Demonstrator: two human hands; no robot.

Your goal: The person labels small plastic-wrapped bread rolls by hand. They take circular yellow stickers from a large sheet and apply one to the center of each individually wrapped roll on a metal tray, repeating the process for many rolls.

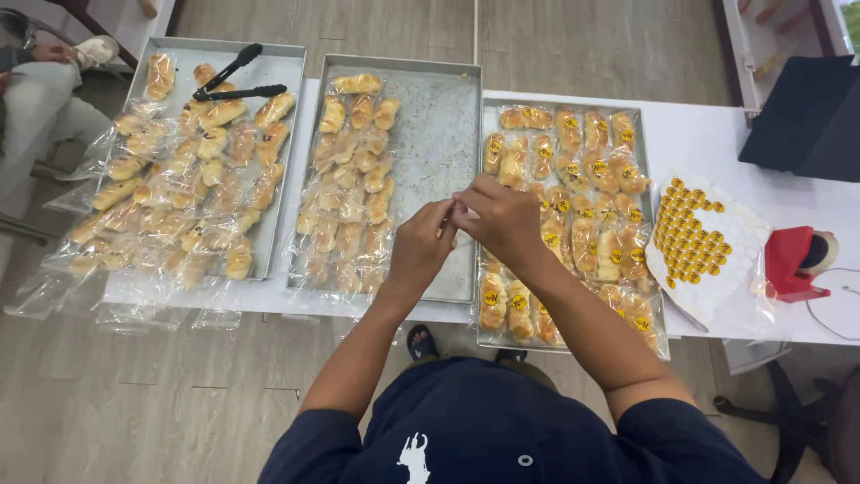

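While the left hand [419,244] and the right hand [503,218] meet fingertip to fingertip above the middle tray [441,134], both pinch something small between them; what it is cannot be told. They hover over the seam between that tray and the right tray [649,215], which is full of bagged pastries [587,193] bearing yellow stickers. A sheet of yellow stickers [694,237] lies just right of it, with a red tape dispenser [795,262] beyond. On the left tray [291,63], black tongs [235,79] rest on unsealed bags.
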